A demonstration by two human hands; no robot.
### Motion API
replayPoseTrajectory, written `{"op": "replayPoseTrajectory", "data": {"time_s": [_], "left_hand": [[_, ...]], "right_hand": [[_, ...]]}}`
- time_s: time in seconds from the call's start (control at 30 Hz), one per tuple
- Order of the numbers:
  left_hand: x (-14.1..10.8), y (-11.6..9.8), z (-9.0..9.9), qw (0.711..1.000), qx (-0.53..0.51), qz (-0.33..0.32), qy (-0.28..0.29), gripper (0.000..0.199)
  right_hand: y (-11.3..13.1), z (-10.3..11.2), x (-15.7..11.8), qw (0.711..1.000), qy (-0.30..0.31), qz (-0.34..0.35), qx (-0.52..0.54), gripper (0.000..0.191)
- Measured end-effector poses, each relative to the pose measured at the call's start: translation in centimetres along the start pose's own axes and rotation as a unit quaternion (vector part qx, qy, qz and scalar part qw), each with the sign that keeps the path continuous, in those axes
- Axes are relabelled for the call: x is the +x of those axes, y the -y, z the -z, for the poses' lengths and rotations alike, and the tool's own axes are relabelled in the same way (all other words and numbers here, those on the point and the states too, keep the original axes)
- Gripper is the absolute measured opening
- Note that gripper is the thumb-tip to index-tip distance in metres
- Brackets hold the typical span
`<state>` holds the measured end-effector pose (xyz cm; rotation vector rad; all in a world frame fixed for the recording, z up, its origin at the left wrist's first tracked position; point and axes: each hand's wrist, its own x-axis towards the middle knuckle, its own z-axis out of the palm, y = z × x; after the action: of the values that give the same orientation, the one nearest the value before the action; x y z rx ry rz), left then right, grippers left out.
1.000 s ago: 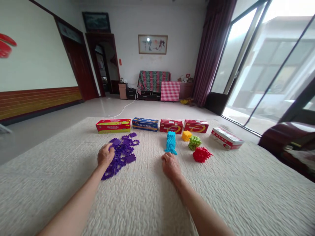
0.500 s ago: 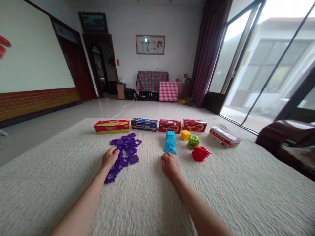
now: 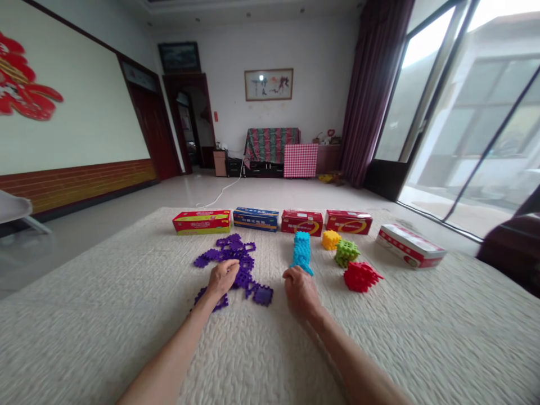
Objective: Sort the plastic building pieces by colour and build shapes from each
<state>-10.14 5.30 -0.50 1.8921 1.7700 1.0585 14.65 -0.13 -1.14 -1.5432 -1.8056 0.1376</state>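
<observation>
My left hand (image 3: 223,277) is closed, fingertips down among the purple interlocking tiles (image 3: 243,278), and appears to grip one of them; its fingertips are partly hidden. Some tiles lie beyond the hand, one (image 3: 262,295) to its right and others under the wrist. My right hand (image 3: 300,289) rests on the bedspread as a loose fist, with nothing visible in it. Just beyond its knuckles stands a light-blue block (image 3: 301,250) built of similar tiles. To the right of that are a yellow cube (image 3: 331,240), a green cube (image 3: 346,253) and a red built shape (image 3: 361,276).
Along the far edge of the quilted cover (image 3: 147,304) stand a red-and-yellow box (image 3: 202,223), a blue box (image 3: 256,219) and two red boxes (image 3: 301,223). A white-and-red box (image 3: 410,246) lies at the right. A pale chair (image 3: 14,208) shows at far left.
My left hand has moved right across the purple tiles, and the pile has shifted and spread, one tile coming nearer on the right. My right hand stays by the blue block. The view has turned slightly left.
</observation>
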Motion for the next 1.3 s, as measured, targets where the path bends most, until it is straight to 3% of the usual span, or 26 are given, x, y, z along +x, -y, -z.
{"op": "replayPoseTrajectory", "data": {"time_s": [0.1, 0.2, 0.3, 0.43, 0.57, 0.67, 0.77, 0.97, 1.03, 1.2, 1.3], "left_hand": [[2.2, 0.5, 1.4, 0.998, 0.025, -0.007, -0.064, 0.032], [5.3, 2.9, 3.2, 0.988, 0.089, 0.052, -0.114, 0.035], [7.8, 6.0, 3.8, 0.979, 0.138, 0.122, -0.088, 0.037], [8.9, 8.2, 2.1, 0.971, 0.189, 0.136, -0.05, 0.041], [8.3, 7.7, 0.2, 0.979, 0.197, 0.051, -0.027, 0.038], [7.8, 6.5, -0.5, 0.984, 0.176, 0.03, -0.005, 0.038], [7.4, 5.1, -0.9, 0.987, 0.154, 0.031, 0.012, 0.038], [7.0, 2.1, -0.6, 0.991, 0.116, -0.026, 0.068, 0.036], [7.6, 1.7, -0.1, 0.991, 0.117, -0.022, 0.057, 0.036], [11.4, 2.6, 0.6, 0.984, 0.174, 0.013, -0.041, 0.037], [13.9, 3.5, 0.1, 0.978, 0.2, 0.05, -0.023, 0.044]], "right_hand": [[0.7, -0.9, 0.3, 0.994, -0.029, 0.063, 0.087, 0.022], [1.2, -1.8, 0.1, 0.983, 0.004, 0.128, 0.128, 0.025], [1.2, -2.0, -0.1, 0.981, 0.05, 0.147, 0.118, 0.03], [1.1, -1.6, 0.1, 0.983, 0.083, 0.128, 0.098, 0.029], [1.1, -1.6, 0.4, 0.982, 0.106, 0.12, 0.099, 0.028], [1.0, -1.8, 0.5, 0.981, 0.101, 0.117, 0.118, 0.029], [0.8, -1.9, 0.5, 0.98, 0.076, 0.107, 0.152, 0.033], [0.7, -2.1, 0.7, 0.976, 0.048, 0.1, 0.188, 0.031], [0.7, -2.2, 0.8, 0.977, 0.04, 0.093, 0.19, 0.029], [0.6, -2.4, 1.0, 0.98, 0.017, 0.066, 0.189, 0.028], [0.5, -2.4, 1.1, 0.981, 0.014, 0.053, 0.187, 0.027]]}}
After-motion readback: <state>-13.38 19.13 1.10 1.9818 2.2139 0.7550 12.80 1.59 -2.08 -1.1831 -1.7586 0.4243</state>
